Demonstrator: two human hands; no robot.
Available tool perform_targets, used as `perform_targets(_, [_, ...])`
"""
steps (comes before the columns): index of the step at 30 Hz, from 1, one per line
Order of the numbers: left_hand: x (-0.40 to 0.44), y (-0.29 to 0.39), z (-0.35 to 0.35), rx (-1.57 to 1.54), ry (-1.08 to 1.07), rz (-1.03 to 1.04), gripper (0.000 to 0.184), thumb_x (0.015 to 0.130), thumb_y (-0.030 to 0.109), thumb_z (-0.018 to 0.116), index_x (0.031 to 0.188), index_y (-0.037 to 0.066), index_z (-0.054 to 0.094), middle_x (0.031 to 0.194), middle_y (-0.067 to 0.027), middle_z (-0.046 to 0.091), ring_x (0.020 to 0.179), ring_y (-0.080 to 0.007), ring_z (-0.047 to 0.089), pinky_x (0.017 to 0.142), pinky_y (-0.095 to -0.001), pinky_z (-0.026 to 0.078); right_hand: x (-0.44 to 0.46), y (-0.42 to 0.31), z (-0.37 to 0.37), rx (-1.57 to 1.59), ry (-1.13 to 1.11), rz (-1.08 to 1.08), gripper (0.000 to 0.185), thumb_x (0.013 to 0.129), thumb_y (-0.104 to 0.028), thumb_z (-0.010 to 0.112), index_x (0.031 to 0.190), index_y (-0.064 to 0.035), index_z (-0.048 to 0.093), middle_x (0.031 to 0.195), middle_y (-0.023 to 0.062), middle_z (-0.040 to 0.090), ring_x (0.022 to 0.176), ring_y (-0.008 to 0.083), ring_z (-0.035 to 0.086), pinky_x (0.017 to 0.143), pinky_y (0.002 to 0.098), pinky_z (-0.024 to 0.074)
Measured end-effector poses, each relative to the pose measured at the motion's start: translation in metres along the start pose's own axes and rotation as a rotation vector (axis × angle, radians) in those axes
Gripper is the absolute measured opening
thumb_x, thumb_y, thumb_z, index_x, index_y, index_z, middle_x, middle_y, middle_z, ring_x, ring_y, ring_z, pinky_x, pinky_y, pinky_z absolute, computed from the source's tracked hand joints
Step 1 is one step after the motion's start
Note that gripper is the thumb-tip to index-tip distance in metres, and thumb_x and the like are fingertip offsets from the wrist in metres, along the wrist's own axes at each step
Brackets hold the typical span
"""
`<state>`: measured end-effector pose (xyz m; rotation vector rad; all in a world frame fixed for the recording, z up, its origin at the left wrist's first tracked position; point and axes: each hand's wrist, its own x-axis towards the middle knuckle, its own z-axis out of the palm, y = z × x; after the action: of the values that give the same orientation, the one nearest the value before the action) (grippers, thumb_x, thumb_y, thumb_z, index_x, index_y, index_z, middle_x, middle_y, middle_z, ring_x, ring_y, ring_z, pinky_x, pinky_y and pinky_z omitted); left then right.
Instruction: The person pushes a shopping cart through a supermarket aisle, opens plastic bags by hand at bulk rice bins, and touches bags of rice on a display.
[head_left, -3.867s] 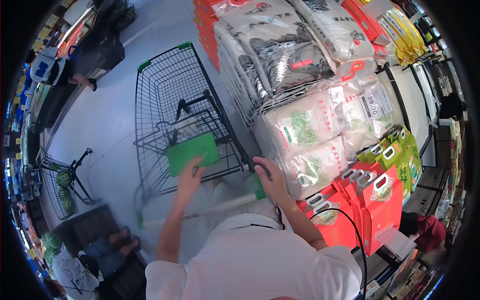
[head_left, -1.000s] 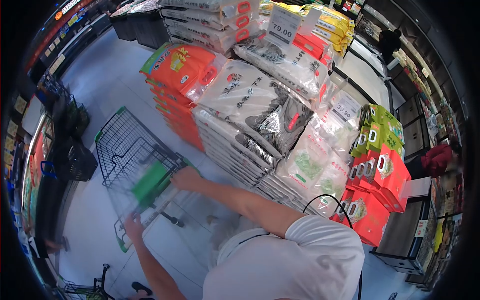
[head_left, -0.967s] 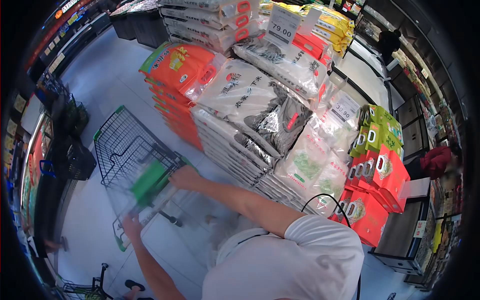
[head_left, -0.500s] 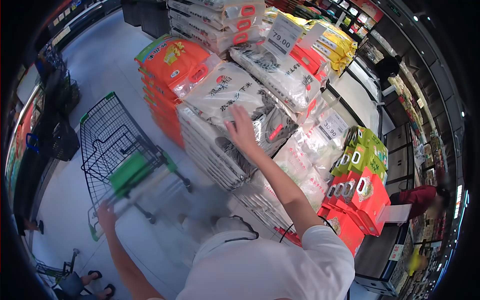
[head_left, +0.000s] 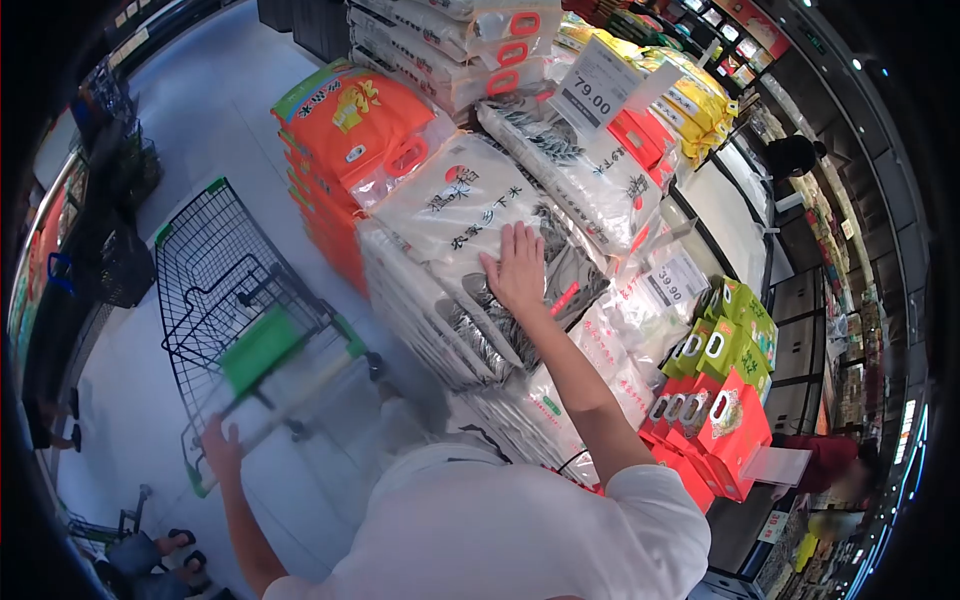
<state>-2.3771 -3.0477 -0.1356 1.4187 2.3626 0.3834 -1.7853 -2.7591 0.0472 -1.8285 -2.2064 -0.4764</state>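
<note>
My right hand (head_left: 518, 270) lies flat, fingers spread, on the top white-and-grey rice bag (head_left: 460, 215) of a stack. At the lower left, my left hand (head_left: 222, 448) is closed around the left end of the shopping cart's handle (head_left: 290, 400). The black wire cart (head_left: 225, 285) has green corners and a green panel (head_left: 260, 350) and stands left of the stack. No goods can be made out inside it.
Orange bags (head_left: 355, 120) are stacked beyond my right hand. Red packages (head_left: 725, 430) and green packages (head_left: 735, 330) stand at the right. A person in dark red (head_left: 825, 462) is at the right; another person's legs (head_left: 180, 555) show at lower left.
My right hand has left the cart handle, reached over the stack and come down on the bag. My left hand stays at the handle. The view has turned and shifted.
</note>
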Motion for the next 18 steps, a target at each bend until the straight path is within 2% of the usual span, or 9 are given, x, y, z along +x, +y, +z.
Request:
perform_targets(2, [0.0,-0.001,0.012,0.03,0.064,0.036,0.045,0.09,0.029,0.057,0.131,0.008,0.056,0.129,-0.0102,0.059,0.119,-0.0341,0.049,0.104,-0.0438,0.037,0.003,0.007,-0.001,0.005,-0.051,-0.049,0.07,0.095,-0.047,0.05,0.14,0.006,0.041,0.144,0.0288,0.04,0.135,0.0445,0.037,0.114,0.053,0.0231])
perform_targets(3, [0.0,0.002,0.01,0.001,0.039,0.033,0.045,0.09,0.027,0.056,0.131,0.008,0.054,0.133,-0.0107,0.056,0.122,-0.034,0.047,0.105,-0.0432,0.036,0.005,0.01,0.0,0.011,-0.075,-0.068,0.07,0.096,-0.048,0.049,0.141,0.0055,0.04,0.145,0.0288,0.039,0.135,0.0442,0.036,0.114,0.053,0.0229])
perform_targets(6, [-0.002,0.013,0.002,-0.03,-0.009,-0.02,0.049,0.091,0.026,0.058,0.135,0.005,0.052,0.139,-0.0156,0.051,0.13,-0.0347,0.043,0.11,-0.0437,0.032,0.043,0.04,0.0,0.288,-0.114,0.161,0.071,0.096,-0.05,0.047,0.143,0.0028,0.039,0.148,0.0289,0.035,0.138,0.0423,0.033,0.114,0.0535,0.0222])
perform_targets(11, [0.001,0.008,0.009,0.023,-0.034,-0.016,0.046,0.093,0.023,0.056,0.135,0.005,0.051,0.142,-0.0153,0.049,0.131,-0.0365,0.042,0.11,-0.045,0.032,0.081,0.05,0.03,-0.01,-0.181,0.171,0.076,0.095,-0.056,0.043,0.146,-0.0001,0.035,0.153,0.023,0.031,0.142,0.0396,0.028,0.114,0.0545,0.021])
perform_targets(14, [0.003,0.027,0.001,0.077,0.051,-0.02,0.041,0.093,0.02,0.056,0.131,0.005,0.053,0.141,-0.0173,0.049,0.129,-0.0379,0.044,0.107,-0.0464,0.036,0.085,0.053,0.038,-0.023,-0.123,0.148,0.077,0.094,-0.056,0.047,0.145,-0.0003,0.036,0.15,0.0228,0.036,0.138,0.0395,0.034,0.113,0.0517,0.0252])
perform_targets(15, [0.007,0.04,-0.006,0.168,0.181,0.031,0.037,0.094,0.019,0.055,0.127,0.004,0.055,0.137,-0.0187,0.051,0.127,-0.0377,0.046,0.105,-0.0475,0.039,0.086,0.055,0.039,0.011,-0.102,0.144,0.077,0.093,-0.056,0.049,0.144,-0.0002,0.038,0.147,0.0228,0.039,0.136,0.0392,0.036,0.111,0.0503,0.0274])
perform_targets(18, [0.039,0.117,-0.029,0.025,0.496,0.056,0.034,0.094,0.017,0.055,0.126,0.004,0.056,0.136,-0.0192,0.051,0.125,-0.0374,0.047,0.104,-0.0479,0.039,0.095,0.059,0.035,0.099,-0.064,0.197,0.076,0.09,-0.056,0.055,0.139,0.0,0.044,0.137,0.0226,0.048,0.128,0.0386,0.044,0.107,0.0465,0.0339])
